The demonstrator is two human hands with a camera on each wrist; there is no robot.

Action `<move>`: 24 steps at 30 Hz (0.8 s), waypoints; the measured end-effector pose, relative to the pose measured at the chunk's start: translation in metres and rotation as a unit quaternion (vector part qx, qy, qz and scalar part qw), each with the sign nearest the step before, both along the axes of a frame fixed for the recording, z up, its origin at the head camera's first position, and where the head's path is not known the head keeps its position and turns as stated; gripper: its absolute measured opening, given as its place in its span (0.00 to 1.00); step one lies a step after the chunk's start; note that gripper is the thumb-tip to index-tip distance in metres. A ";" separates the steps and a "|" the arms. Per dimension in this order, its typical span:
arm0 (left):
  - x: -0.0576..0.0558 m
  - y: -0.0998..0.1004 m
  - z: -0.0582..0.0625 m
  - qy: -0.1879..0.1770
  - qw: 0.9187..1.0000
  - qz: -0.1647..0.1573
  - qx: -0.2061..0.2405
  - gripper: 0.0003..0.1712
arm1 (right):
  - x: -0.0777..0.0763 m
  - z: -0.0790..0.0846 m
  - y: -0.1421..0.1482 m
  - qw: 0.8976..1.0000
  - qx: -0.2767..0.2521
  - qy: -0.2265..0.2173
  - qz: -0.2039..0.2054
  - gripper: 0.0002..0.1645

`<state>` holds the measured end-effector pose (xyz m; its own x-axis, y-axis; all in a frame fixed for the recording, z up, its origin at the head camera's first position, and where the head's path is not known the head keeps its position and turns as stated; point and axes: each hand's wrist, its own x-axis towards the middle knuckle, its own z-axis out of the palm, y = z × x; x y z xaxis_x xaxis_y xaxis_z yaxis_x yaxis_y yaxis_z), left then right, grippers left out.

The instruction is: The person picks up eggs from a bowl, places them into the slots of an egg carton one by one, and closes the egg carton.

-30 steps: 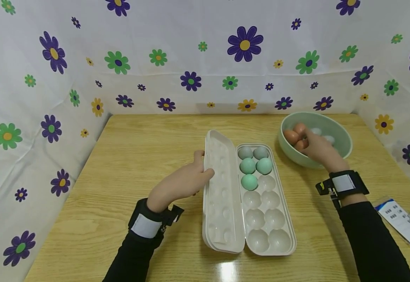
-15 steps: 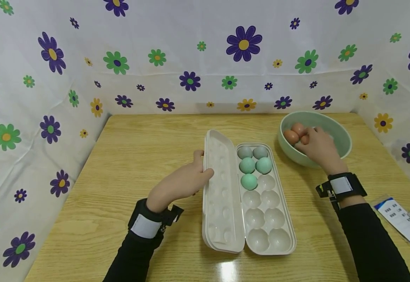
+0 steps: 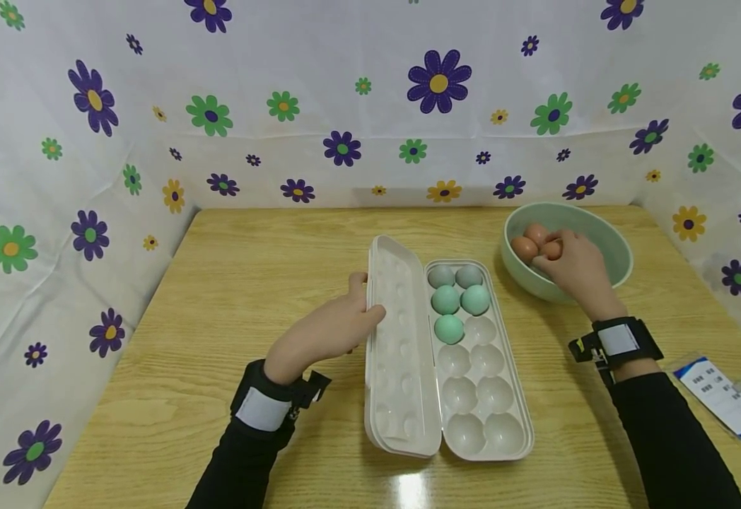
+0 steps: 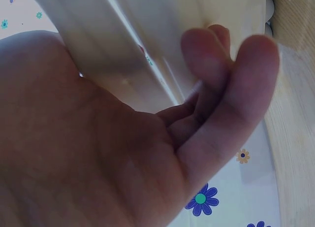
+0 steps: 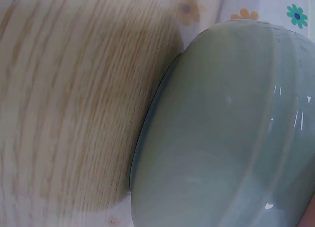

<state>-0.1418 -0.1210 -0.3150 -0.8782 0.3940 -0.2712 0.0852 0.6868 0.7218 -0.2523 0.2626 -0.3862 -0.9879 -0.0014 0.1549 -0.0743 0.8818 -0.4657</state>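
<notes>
Five eggs sit in the egg carton's tray, a pale plastic thing on the wooden table: two greyish eggs at the far end, then three mint-green eggs nearer, the last of these alone in the left column. Seven of the twelve cups stand bare. Its lid is raised along the left edge of the tray.

Right of the carton, near the back of the table, a light green bowl holds brown eggs; I count three from where I stand (whatever lies under the hand is hidden).

The right hand is inside that bowl, thumb and fingers drawn in narrowly about the rightmost brown egg; whether they actually grip it, I cannot tell. The left hand holds the lid by its outer edge, thumb hooked over the inner face, fingers behind.

On the table beside the right sleeve lies a card in a clear holder, white with blue corners; its dark print is too small to read.
</notes>
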 end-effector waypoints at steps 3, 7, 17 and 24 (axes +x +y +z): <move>0.000 0.000 0.000 0.001 1.000 -0.002 0.002 0.37 | 0.001 0.001 -0.001 1.000 -0.018 0.012 0.001 0.33; 0.000 0.000 -0.001 0.000 1.000 -0.002 0.001 0.37 | 0.005 0.003 -0.002 0.999 -0.027 0.026 0.007 0.31; -0.001 0.000 -0.001 0.001 1.000 0.000 -0.003 0.38 | 0.016 0.013 -0.006 0.998 -0.004 0.070 0.004 0.33; 0.000 0.000 -0.001 -0.001 1.000 -0.002 0.003 0.38 | 0.034 0.039 -0.016 0.998 -0.008 0.063 0.028 0.28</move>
<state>-0.1423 -0.1208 -0.3161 -0.8764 0.3986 -0.2703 0.0868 0.6828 0.7254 -0.2178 0.2465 -0.3474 -0.9591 -0.0533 0.2779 -0.1824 0.8673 -0.4632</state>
